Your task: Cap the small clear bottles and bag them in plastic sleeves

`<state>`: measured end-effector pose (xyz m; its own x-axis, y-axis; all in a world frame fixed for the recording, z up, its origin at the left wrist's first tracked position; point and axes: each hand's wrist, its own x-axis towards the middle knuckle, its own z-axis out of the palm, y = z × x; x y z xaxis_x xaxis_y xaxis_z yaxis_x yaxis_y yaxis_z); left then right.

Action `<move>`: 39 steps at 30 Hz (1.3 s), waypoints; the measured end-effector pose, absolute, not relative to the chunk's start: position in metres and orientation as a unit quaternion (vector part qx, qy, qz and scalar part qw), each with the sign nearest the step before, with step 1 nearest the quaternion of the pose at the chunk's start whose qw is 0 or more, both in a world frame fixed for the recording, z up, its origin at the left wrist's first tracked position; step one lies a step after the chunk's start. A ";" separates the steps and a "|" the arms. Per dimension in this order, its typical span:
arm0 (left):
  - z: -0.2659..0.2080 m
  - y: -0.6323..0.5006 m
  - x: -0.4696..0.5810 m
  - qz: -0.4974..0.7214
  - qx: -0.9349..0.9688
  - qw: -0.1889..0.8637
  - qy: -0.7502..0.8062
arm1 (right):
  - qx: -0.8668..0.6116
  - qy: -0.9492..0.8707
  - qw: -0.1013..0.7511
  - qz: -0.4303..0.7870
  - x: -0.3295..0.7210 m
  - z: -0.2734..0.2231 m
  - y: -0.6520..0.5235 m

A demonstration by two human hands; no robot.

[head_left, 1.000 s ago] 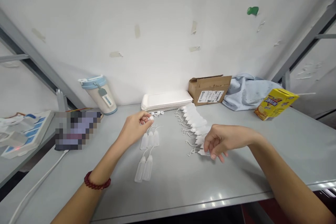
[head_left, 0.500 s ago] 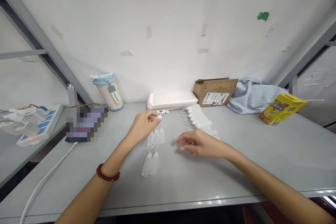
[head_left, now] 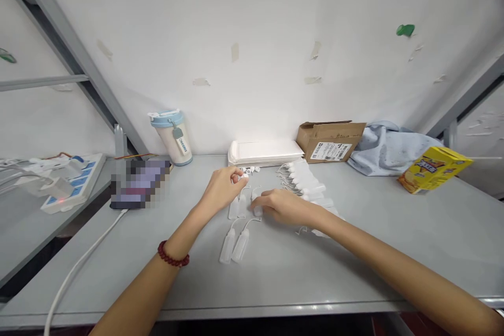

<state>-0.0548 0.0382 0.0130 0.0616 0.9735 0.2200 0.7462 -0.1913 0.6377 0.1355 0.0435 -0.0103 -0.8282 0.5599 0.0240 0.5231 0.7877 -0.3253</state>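
Head view, as I'm watching: a small translucent bottle (head_left: pixel 258 211) is lying at the right hand's (head_left: pixel 277 206) curled, half-closed fingers — whether they're actually gripping it, I can't tell. It's looking light, smooth and soft-walled, so I'm favouring a gentle hold along its sides. Alongside, the left hand (head_left: pixel 220 188) is pinching a small white cap (head_left: pixel 245 177) between nearly closed fingertips. Two more bottles (head_left: pixel 241 247) are resting nearer the table's (head_left: pixel 315 278) front edge — their thin tubes probably bending easily.

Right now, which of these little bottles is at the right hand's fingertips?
The bottle partly covered by the right hand, just right of the middle pair. The front pair, nearer the table edge, lies uncovered.
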 end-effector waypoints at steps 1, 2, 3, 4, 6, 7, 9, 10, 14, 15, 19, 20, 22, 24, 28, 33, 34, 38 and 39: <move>0.013 0.038 -0.055 0.312 0.707 0.180 0.608 | -0.296 -0.940 0.054 0.158 0.139 -0.010 0.044; 0.012 0.038 -0.054 0.309 0.709 0.181 0.607 | -0.304 -0.938 0.046 0.161 0.143 -0.010 0.044; 0.011 0.038 -0.054 0.306 0.711 0.184 0.606 | -0.310 -0.936 0.037 0.164 0.148 -0.009 0.044; 0.010 0.037 -0.053 0.302 0.713 0.188 0.604 | -0.316 -0.934 0.027 0.164 0.153 -0.008 0.044; 0.008 0.037 -0.052 0.297 0.720 0.196 0.595 | -0.331 -0.931 0.010 0.154 0.161 -0.006 0.043; 0.007 0.036 -0.051 0.296 0.725 0.200 0.590 | -0.339 -0.930 0.004 0.144 0.165 -0.005 0.042; 0.004 0.036 -0.048 0.292 0.734 0.207 0.577 | -0.351 -0.928 0.005 0.124 0.171 -0.005 0.039; 0.003 0.036 -0.047 0.289 0.737 0.214 0.572 | -0.354 -0.928 0.014 0.117 0.173 -0.006 0.037; 0.001 0.035 -0.043 0.279 0.736 0.271 0.554 | -0.357 -0.925 0.076 0.107 0.176 -0.007 0.028; 0.001 0.034 -0.042 0.277 0.733 0.292 0.548 | -0.355 -0.924 0.092 0.106 0.175 -0.007 0.026; 0.005 0.033 -0.042 0.263 0.709 0.404 0.516 | -0.336 -0.924 0.152 0.099 0.175 -0.006 0.023; 0.007 0.032 -0.043 0.260 0.700 0.428 0.510 | -0.331 -0.924 0.167 0.095 0.175 -0.006 0.023; 0.009 0.031 -0.042 0.260 0.684 0.459 0.504 | -0.323 -0.922 0.198 0.084 0.174 -0.009 0.025; 0.012 0.030 -0.041 0.263 0.674 0.471 0.505 | -0.326 -0.912 0.236 0.077 0.173 -0.012 0.028; 0.015 0.028 -0.038 0.272 0.663 0.485 0.501 | -0.346 -0.881 0.304 0.108 0.172 -0.016 0.029; 0.014 0.028 -0.039 0.309 0.634 0.510 0.492 | -0.346 -0.847 0.336 0.225 0.170 -0.007 0.022; 0.014 0.028 -0.039 0.314 0.630 0.516 0.487 | -0.349 -0.840 0.333 0.248 0.169 -0.004 0.021; 0.016 0.027 -0.041 0.309 0.639 0.531 0.462 | -0.360 -0.821 0.311 0.317 0.168 0.002 0.018; 0.016 0.027 -0.041 0.303 0.644 0.531 0.459 | -0.361 -0.817 0.308 0.329 0.168 0.003 0.018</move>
<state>-0.0412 0.0267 0.0165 0.3941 0.9139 -0.0972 0.2697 -0.0139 0.9628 0.1683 0.0176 0.0029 -0.5498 0.7917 0.2665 0.3865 0.5239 -0.7590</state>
